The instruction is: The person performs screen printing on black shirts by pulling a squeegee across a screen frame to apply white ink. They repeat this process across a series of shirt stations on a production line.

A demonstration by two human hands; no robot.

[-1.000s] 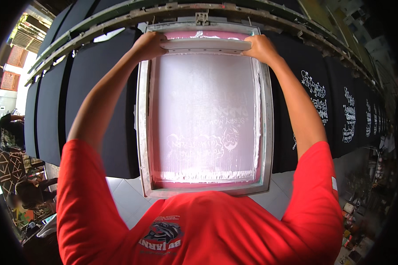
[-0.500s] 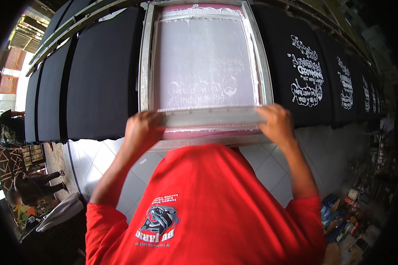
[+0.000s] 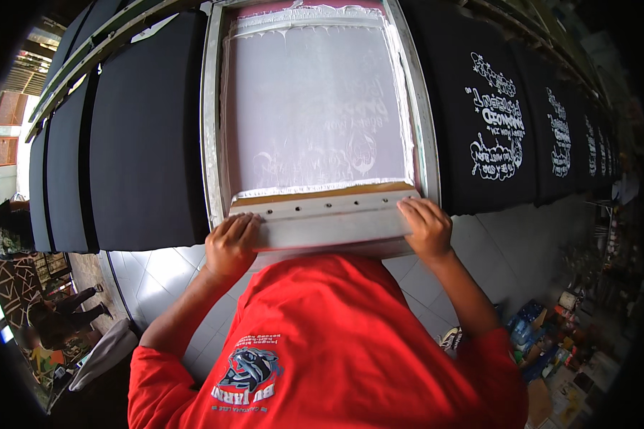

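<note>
A wide squeegee (image 3: 329, 227) with a pale metal holder spans the near end of a screen printing frame (image 3: 428, 143). My left hand (image 3: 230, 243) grips its left end and my right hand (image 3: 426, 227) its right end, fingers curled over the top. Its brownish blade edge rests against the mesh (image 3: 308, 107), beside a line of white ink. Faint mirrored lettering and a figure show through the mesh. White ink (image 3: 322, 16) is smeared along the frame's far end and right side. The fabric under the screen is hidden.
Plain black shirts (image 3: 150, 136) on boards stand in a row to the left. Black shirts with white prints (image 3: 495, 118) line the right. A rail (image 3: 86, 57) runs behind. Assorted containers (image 3: 551, 322) crowd the floor at lower right; other people (image 3: 64, 314) are at far left.
Both hands have drawn the squeegee nearer to my body and tilted it, so the row of holes along its holder now shows. My view has shifted slightly.
</note>
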